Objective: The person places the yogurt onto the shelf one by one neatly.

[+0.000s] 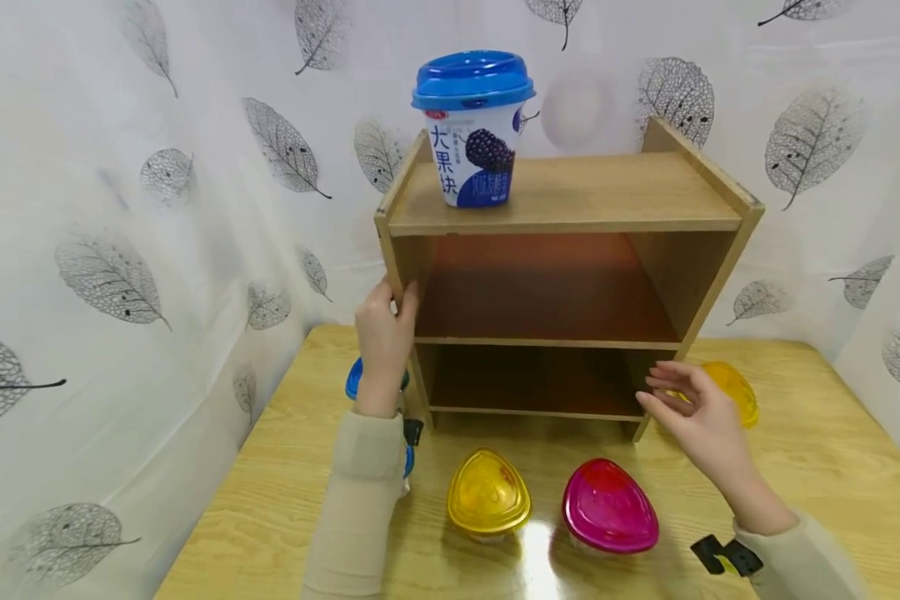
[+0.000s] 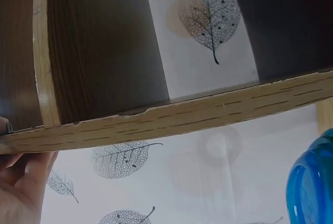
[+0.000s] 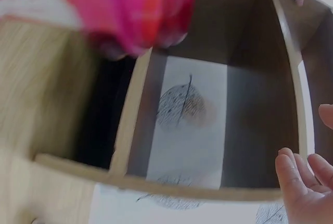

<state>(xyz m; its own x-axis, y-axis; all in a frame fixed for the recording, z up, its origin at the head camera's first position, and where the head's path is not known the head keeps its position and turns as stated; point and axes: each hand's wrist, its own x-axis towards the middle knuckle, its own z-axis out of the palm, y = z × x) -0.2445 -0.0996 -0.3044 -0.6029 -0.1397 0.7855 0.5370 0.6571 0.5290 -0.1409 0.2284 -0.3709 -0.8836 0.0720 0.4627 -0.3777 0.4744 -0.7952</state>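
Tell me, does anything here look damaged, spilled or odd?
Slightly: the light-brown wooden shelf unit looks chipped along its left panel's front edge, where small nicks break the line. No spill shows.

Beige-sleeved left forearm [image 1: 360, 517], extended forward, its broad cuff ending at the wrist; bare left hand [image 1: 386, 342] at its end, the farther forward of the two, thumb opposed to the bent fingers in a grip; beige-sleeved right forearm [image 1: 802, 558], slanting inward from the lower right in the head view; bare right hand [image 1: 705, 418] with fingers gently curved, thumb apart from them, holding nothing.
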